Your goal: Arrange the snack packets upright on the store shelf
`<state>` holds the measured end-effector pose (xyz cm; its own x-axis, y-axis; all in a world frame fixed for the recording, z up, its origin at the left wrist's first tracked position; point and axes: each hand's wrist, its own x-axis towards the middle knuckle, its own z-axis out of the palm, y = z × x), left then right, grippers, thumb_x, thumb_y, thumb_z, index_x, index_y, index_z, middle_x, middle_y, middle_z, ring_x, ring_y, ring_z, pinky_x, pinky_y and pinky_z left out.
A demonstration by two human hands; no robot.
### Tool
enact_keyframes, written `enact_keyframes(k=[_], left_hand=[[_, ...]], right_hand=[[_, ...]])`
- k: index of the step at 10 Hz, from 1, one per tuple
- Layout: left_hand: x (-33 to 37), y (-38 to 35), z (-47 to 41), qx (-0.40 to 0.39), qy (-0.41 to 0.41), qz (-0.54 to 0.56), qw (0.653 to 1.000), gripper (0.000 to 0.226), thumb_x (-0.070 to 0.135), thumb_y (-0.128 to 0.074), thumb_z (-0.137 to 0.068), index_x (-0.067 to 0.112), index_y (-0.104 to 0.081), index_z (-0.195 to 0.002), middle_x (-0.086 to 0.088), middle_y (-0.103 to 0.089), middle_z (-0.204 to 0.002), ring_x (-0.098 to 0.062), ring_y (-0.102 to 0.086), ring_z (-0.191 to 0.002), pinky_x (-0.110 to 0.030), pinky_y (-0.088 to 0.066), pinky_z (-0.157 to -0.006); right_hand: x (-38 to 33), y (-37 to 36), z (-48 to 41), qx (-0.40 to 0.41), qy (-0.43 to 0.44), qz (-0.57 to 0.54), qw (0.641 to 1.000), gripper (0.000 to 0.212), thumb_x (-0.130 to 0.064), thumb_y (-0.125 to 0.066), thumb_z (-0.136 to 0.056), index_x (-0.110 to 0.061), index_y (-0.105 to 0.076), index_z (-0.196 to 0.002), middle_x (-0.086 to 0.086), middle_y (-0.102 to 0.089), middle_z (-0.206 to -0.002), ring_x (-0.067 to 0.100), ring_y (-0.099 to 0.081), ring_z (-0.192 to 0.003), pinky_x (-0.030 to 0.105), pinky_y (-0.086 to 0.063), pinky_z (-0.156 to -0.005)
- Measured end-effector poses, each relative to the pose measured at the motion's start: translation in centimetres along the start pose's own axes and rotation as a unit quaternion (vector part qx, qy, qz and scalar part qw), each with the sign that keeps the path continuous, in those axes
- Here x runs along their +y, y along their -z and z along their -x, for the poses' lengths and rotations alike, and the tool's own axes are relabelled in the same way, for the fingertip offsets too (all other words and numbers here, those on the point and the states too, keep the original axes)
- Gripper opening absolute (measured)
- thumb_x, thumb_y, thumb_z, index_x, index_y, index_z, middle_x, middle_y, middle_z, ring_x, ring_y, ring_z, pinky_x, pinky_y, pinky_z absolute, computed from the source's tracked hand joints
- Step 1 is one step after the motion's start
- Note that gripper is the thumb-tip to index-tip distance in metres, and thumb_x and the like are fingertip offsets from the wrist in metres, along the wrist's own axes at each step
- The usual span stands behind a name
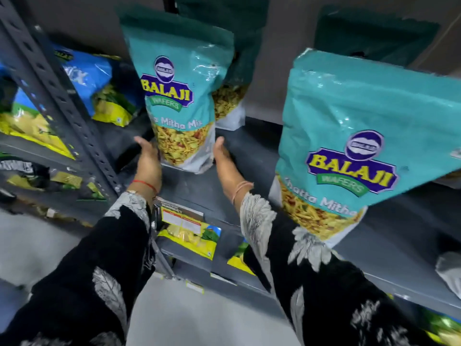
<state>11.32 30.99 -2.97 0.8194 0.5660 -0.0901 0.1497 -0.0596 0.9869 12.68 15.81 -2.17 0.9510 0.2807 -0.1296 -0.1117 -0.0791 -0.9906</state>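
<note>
A teal snack packet (178,96) stands upright on the grey shelf (249,156), near the left upright. My left hand (147,158) presses its lower left side and my right hand (224,156) its lower right side, so the packet is held between both palms. Behind it stands another teal packet (232,96), partly hidden. A third teal packet (361,146) stands closer to me on the right, leaning slightly, touched by neither hand. More dark teal packets (374,41) show at the back right.
A perforated grey metal upright (62,96) divides this bay from the left one, which holds blue and yellow packets (99,91). The shelf below carries yellow packets (189,233). A white packet corner (449,270) sits at the far right.
</note>
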Motion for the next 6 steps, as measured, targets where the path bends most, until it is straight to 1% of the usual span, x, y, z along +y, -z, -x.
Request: enact_keyframes(k=[1,2,3,4,5,6], left_hand=[[-0.3,0.8,1.3,-0.033,0.059,0.060,0.996,0.074,0.056,0.004,-0.088,0.009,-0.013,-0.143,-0.011,-0.012,-0.156,-0.024,-0.012,-0.143,-0.039,-0.012,-0.119],[0.1,2.5,2.8,-0.060,0.064,0.118,0.989,0.074,0.058,0.003,-0.088,0.013,-0.029,-0.138,-0.004,-0.031,-0.149,-0.020,-0.030,-0.137,-0.030,-0.022,-0.115],[-0.7,4.2,4.9,-0.088,0.056,0.142,0.984,0.080,0.059,0.006,-0.087,0.010,-0.036,-0.134,-0.003,-0.040,-0.143,-0.018,-0.039,-0.130,-0.025,-0.023,-0.113],[-1.5,5.2,6.4,-0.084,0.053,0.147,0.984,0.081,0.060,0.006,-0.086,0.009,-0.029,-0.139,-0.007,-0.033,-0.150,-0.021,-0.033,-0.136,-0.028,-0.019,-0.115],[-1.2,5.4,7.1,-0.051,0.048,0.088,0.994,0.079,0.056,0.006,-0.088,0.000,-0.015,-0.140,-0.021,-0.015,-0.153,-0.033,-0.017,-0.140,-0.035,-0.017,-0.113],[-1.1,5.0,8.0,-0.012,0.058,0.075,0.995,0.077,0.057,0.000,-0.089,0.001,-0.009,-0.141,-0.023,-0.006,-0.154,-0.037,-0.009,-0.141,-0.045,-0.008,-0.116]], right_hand=[[-0.2,-0.8,0.7,0.014,0.021,-0.037,0.999,0.056,-0.050,-0.029,-0.093,-0.017,-0.030,-0.139,0.001,-0.034,-0.145,0.007,-0.027,-0.123,0.025,-0.017,-0.101],[0.4,-1.4,2.7,-0.002,0.024,-0.057,0.998,0.054,-0.051,-0.028,-0.092,-0.022,-0.030,-0.138,-0.014,-0.033,-0.124,0.004,-0.027,-0.113,0.022,-0.018,-0.099],[1.3,-1.9,4.9,-0.078,-0.007,-0.042,0.996,0.059,-0.056,-0.023,-0.092,-0.024,-0.024,-0.141,-0.014,-0.029,-0.140,0.001,-0.019,-0.127,0.022,-0.012,-0.102],[1.6,-2.4,6.7,-0.119,-0.019,-0.025,0.992,0.056,-0.053,-0.018,-0.093,-0.024,-0.022,-0.142,-0.013,-0.026,-0.142,-0.001,-0.017,-0.125,0.021,-0.009,-0.104],[0.6,-2.4,7.6,-0.105,-0.019,0.016,0.994,0.054,-0.050,-0.018,-0.094,-0.022,-0.026,-0.140,-0.002,-0.027,-0.151,0.012,-0.022,-0.138,0.034,-0.012,-0.117],[0.2,-2.3,8.5,-0.084,-0.017,0.064,0.994,0.055,-0.044,-0.023,-0.096,-0.013,-0.022,-0.141,0.007,-0.023,-0.154,0.021,-0.021,-0.141,0.037,-0.015,-0.117]])
